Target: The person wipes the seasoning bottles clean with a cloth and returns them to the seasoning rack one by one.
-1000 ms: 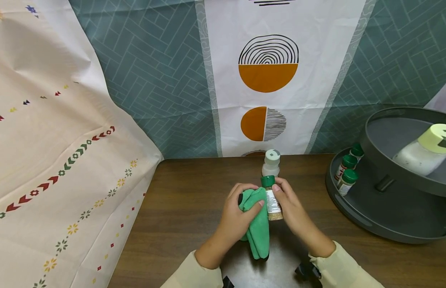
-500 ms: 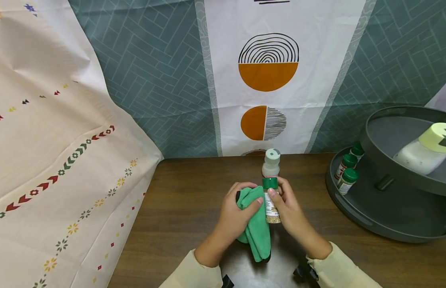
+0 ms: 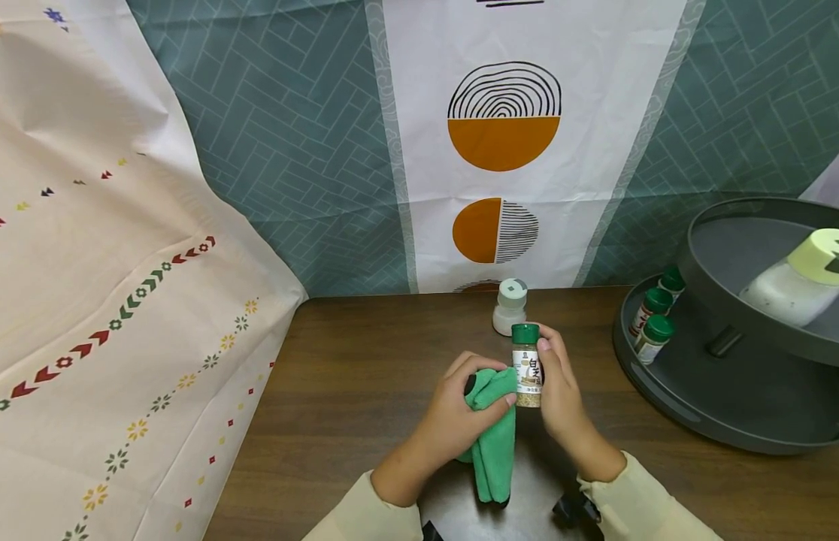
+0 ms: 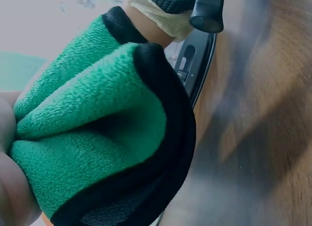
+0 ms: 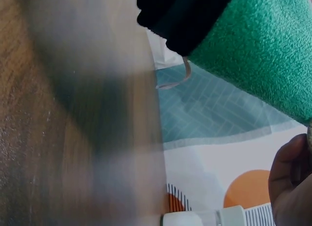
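Probably the nearest hazard is the folded green cloth (image 3: 494,451), whose black-edged lower end hangs loose beneath the left hand (image 3: 463,406): if that flap swings, it could catch between the hands and spoil a tidy grip. The left hand grips the cloth in a bunch, thumb lying across its front; the right hand (image 3: 567,394) holds a small jar (image 3: 527,376) with a green cap, thumb and fingers along its right side. The hands are near each other but apart, with cloth and jar between them. The jar is upright, its label facing the camera and its left edge against or just behind the cloth; I cannot tell how firmly they touch.

The jar seems to be held above the worktop (image 3: 325,398), so a hard rub from the cloth could twist its smooth wall out of a one-sided hold and drop it. Dragging fabric over the cap might also loosen it and spill the pale grains inside.

Just beyond, a clear bottle (image 3: 510,319) with a whitish cap stands on the worktop, close enough for a careless push forward to topple it. Away to the right, a wide swing could strike the dark two-tier tray (image 3: 670,409) and jostle its three green-capped jars (image 3: 651,344) below or the white bottle (image 3: 792,293) above
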A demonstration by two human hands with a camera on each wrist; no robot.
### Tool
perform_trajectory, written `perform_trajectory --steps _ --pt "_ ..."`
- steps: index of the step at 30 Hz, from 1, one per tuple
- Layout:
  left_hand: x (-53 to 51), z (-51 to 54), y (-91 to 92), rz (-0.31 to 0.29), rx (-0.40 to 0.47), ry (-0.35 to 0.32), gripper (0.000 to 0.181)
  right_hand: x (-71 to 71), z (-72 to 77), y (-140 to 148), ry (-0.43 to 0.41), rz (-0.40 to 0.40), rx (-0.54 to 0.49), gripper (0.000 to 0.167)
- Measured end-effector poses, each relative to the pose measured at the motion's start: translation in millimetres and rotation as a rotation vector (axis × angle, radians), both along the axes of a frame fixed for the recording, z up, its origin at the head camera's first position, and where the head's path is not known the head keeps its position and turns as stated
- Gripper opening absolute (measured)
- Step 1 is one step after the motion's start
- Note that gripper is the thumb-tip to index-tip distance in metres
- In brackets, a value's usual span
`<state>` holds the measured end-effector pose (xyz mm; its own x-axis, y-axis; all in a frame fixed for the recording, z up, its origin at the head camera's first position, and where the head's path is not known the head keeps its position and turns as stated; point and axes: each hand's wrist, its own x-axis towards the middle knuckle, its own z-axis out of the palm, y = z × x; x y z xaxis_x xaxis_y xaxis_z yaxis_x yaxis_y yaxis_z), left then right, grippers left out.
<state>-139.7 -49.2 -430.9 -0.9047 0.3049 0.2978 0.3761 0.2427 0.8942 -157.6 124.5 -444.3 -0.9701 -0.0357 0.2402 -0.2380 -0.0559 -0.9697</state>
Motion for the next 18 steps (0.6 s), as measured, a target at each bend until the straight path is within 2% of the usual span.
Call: perform_trajectory --steps 4,7,10,14,18 --pt "-0.7 -1.1 -0.5 0.023 0.023 -0.032 0.03 1.1 0.5 -1.1 -0.041 0.053 0.024 0.046" --pt "-2.1 -1.2 -1.5 0.06 0.051 -0.078 0.028 2.5 1.2 -1.8 -0.075 0.104 0.05 0.045" --pt "-4.3 -0.2 -3.1 0.1 0.087 -0.097 0.028 4.1 1.8 -2.1 -0.093 0.143 0.081 0.045" --pt "-7.1 1.7 -5.7 0.146 0.146 -0.09 0.028 5.6 1.4 -3.1 -0.067 0.177 0.087 0.042" --pt "-9.5 1.8 -7.2 0.167 0.191 -0.103 0.029 6.6 0.2 -5.0 -0.013 0.205 0.067 0.036"
